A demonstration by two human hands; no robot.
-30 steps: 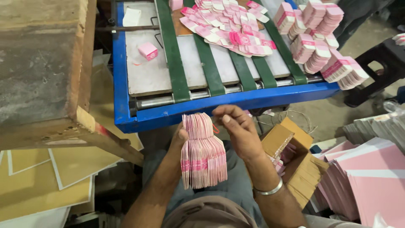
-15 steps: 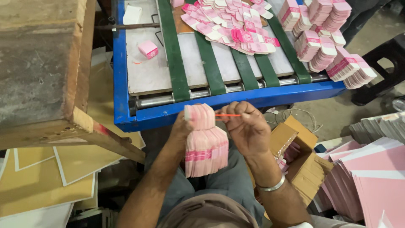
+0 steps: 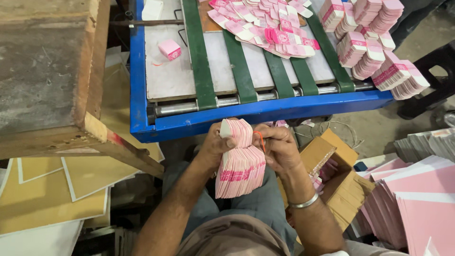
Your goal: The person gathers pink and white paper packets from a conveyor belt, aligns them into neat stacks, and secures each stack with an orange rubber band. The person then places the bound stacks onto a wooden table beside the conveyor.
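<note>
I hold a thick stack of pink folded cartons upright over my lap, just near of the blue conveyor frame. Its long axis runs near to far, tilted a little to the left at the top. My left hand wraps the stack's upper left side, thumb pressed across the top edge, fingers closed around it. My right hand sits against the stack's right side, touching it, with the fingertips pinching a thin orange rubber band that arcs at the top right corner. The band lies between my right hand and the stack, so that hand is nearer. An open cardboard box stands to my right, and loose pink cartons lie far off on the green belts.
</note>
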